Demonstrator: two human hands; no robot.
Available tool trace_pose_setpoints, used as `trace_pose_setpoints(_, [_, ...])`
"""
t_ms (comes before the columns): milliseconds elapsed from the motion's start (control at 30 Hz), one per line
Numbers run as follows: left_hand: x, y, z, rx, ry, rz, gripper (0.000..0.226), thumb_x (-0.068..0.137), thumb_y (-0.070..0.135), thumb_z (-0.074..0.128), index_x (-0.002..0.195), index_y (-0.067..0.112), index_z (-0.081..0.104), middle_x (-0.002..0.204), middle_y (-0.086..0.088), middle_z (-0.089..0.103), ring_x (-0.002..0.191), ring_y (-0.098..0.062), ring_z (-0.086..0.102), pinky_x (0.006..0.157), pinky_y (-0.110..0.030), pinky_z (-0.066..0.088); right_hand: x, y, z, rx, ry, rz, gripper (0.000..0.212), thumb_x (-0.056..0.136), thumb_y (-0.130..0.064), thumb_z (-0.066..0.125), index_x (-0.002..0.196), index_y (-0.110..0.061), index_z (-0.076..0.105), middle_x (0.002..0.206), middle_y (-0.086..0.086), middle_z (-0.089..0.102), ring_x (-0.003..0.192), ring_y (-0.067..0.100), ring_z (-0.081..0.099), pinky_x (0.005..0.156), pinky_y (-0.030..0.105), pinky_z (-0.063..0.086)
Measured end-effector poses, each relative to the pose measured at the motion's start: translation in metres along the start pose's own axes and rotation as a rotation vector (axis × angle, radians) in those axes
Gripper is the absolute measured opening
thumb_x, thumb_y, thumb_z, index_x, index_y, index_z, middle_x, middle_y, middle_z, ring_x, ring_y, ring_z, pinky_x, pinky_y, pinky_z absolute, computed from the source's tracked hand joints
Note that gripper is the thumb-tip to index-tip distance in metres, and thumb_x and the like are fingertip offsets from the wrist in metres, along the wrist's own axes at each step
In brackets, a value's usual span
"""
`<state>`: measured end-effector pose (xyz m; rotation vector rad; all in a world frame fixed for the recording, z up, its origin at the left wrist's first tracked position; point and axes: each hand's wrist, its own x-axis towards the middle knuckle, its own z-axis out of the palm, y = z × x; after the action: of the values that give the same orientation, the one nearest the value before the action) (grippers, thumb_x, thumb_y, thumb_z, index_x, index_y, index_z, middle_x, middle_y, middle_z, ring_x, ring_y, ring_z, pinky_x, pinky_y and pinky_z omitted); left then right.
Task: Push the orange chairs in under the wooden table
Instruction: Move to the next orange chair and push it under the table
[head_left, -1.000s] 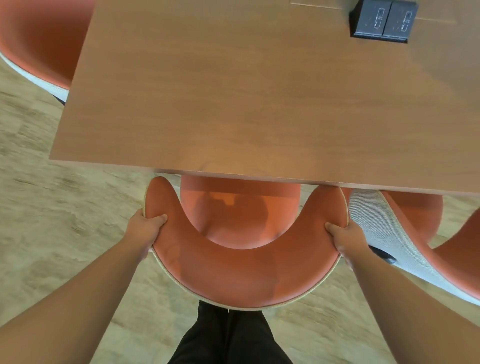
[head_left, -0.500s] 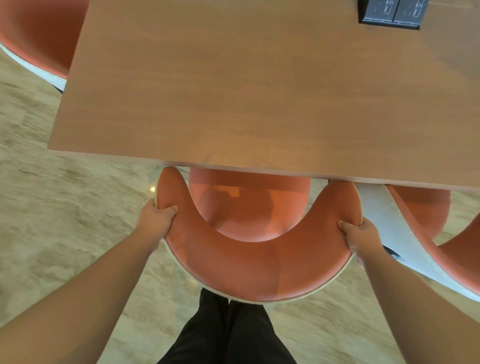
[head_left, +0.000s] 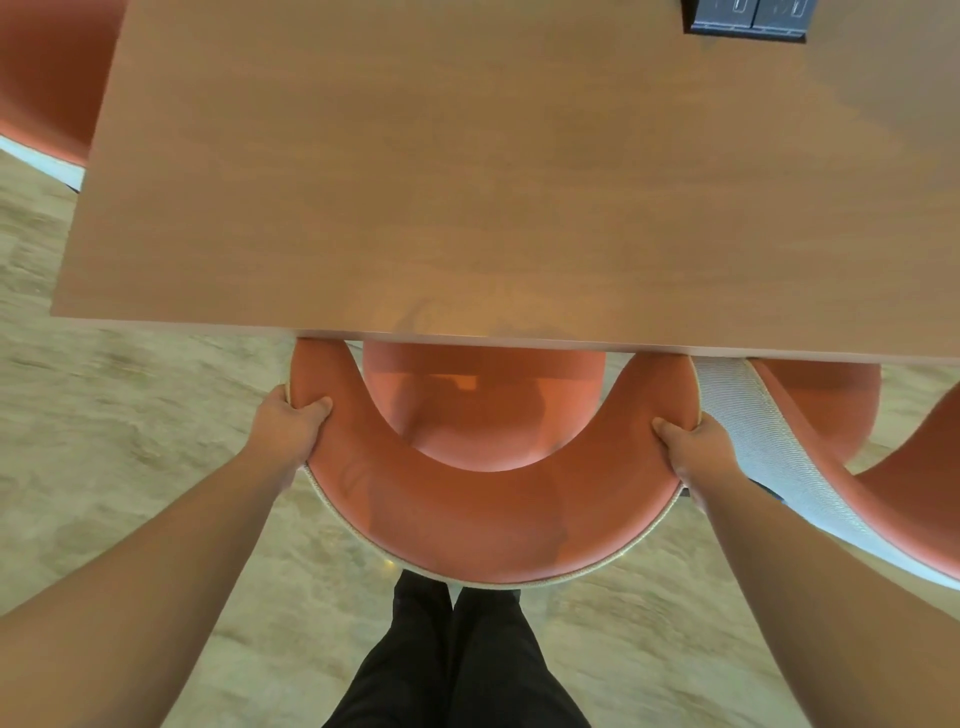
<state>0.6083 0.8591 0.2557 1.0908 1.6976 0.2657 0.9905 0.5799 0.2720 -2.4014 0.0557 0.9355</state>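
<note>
Both your left hand (head_left: 291, 428) and right hand (head_left: 693, 447) grip the orange chair (head_left: 483, 514), half under the wooden table (head_left: 467, 182); push further, straight.

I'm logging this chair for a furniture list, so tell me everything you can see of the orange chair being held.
The orange chair has a curved, horseshoe-shaped backrest padded in orange, with a pale woven outer shell edging it. Its round orange seat is partly under the wooden table, and both arm tips reach the table edge. The left hand and right hand each grip an arm end. Its base is hidden.
</note>
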Motion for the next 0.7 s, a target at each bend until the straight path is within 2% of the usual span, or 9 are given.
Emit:
trace_pose_setpoints(167, [0.001, 0.003, 0.002, 0.041, 0.014, 0.006, 0.027, 0.092, 0.024, 0.074, 0.111, 0.014, 0.058, 0.104, -0.010, 0.067, 0.088, -0.029, 0.066, 0.076, -0.041, 0.055, -0.003, -0.005, -0.002, -0.012, -0.007, 0.005, 0.042, 0.089, -0.040, 0.072, 0.118, -0.012, 0.059, 0.111, 0.016, 0.069, 0.100, 0.042, 0.066, 0.091, 0.060, 0.057])
trace_pose_setpoints(267, [-0.003, 0.004, 0.001, 0.042, 0.000, -0.001, 0.038, 0.090, 0.032, 0.076, 0.117, 0.012, 0.058, 0.110, -0.012, 0.067, 0.100, -0.037, 0.067, 0.084, -0.048, 0.058, -0.011, -0.008, -0.001, -0.025, 0.007, 0.013, 0.056, 0.089, -0.045, 0.071, 0.128, -0.009, 0.053, 0.114, 0.014, 0.065, 0.102, 0.039, 0.063, 0.093, 0.057, 0.055])
trace_pose_setpoints(367, [-0.018, 0.003, -0.002, 0.024, -0.027, 0.023, 0.051, 0.092, 0.034, 0.073, 0.133, 0.013, 0.051, 0.117, -0.009, 0.064, 0.112, -0.038, 0.066, 0.094, -0.055, 0.056, -0.027, -0.005, 0.004, 0.002, 0.043, -0.017, 0.059, 0.092, -0.037, 0.067, 0.139, -0.013, 0.043, 0.128, 0.017, 0.061, 0.113, 0.040, 0.059, 0.097, 0.057, 0.051])
trace_pose_setpoints(433, [-0.034, -0.002, -0.001, 0.061, -0.036, 0.072, 0.066, 0.094, 0.029, 0.070, 0.149, 0.013, 0.038, 0.130, -0.010, 0.061, 0.122, -0.038, 0.061, 0.103, -0.055, 0.051, -0.043, 0.001, 0.008, -0.005, 0.061, -0.091, 0.063, 0.091, -0.027, 0.064, 0.147, -0.018, 0.035, 0.139, 0.016, 0.056, 0.117, 0.040, 0.057, 0.096, 0.054, 0.051])
trace_pose_setpoints(500, [-0.053, -0.011, 0.003, 0.151, -0.039, 0.143, 0.083, 0.096, 0.023, 0.066, 0.162, 0.014, 0.015, 0.152, -0.014, 0.048, 0.135, -0.035, 0.052, 0.111, -0.042, 0.042, -0.061, 0.012, 0.015, -0.094, 0.075, -0.156, 0.077, 0.091, -0.020, 0.060, 0.158, -0.022, 0.021, 0.161, 0.010, 0.038, 0.134, 0.038, 0.048, 0.101, 0.050, 0.047])
trace_pose_setpoints(567, [-0.069, -0.019, 0.008, 0.223, -0.042, 0.213, 0.091, 0.100, 0.020, 0.061, 0.164, 0.013, -0.003, 0.167, -0.015, 0.025, 0.147, -0.032, 0.036, 0.111, -0.029, 0.028, -0.079, 0.022, 0.022, -0.174, 0.087, -0.193, 0.088, 0.095, -0.019, 0.057, 0.164, -0.023, 0.003, 0.174, -0.004, 0.004, 0.153, 0.028, 0.026, 0.110, 0.049, 0.038])
trace_pose_setpoints(633, [-0.076, -0.023, 0.012, 0.269, -0.037, 0.251, 0.089, 0.103, 0.021, 0.054, 0.163, 0.014, -0.011, 0.169, -0.019, 0.015, 0.149, -0.034, 0.029, 0.107, -0.027, 0.023, -0.087, 0.030, 0.028, -0.188, 0.088, -0.227, 0.087, 0.100, -0.016, 0.053, 0.164, -0.021, -0.005, 0.173, -0.009, -0.014, 0.158, 0.024, 0.012, 0.117, 0.048, 0.031])
trace_pose_setpoints(700, [-0.076, -0.023, 0.014, 0.301, -0.017, 0.263, 0.086, 0.105, 0.022, 0.051, 0.163, 0.015, -0.012, 0.166, -0.023, 0.018, 0.144, -0.038, 0.036, 0.103, -0.031, 0.028, -0.087, 0.031, 0.031, -0.188, 0.084, -0.232, 0.084, 0.102, -0.012, 0.049, 0.164, -0.020, -0.007, 0.172, -0.007, -0.018, 0.159, 0.023, 0.006, 0.122, 0.046, 0.025])
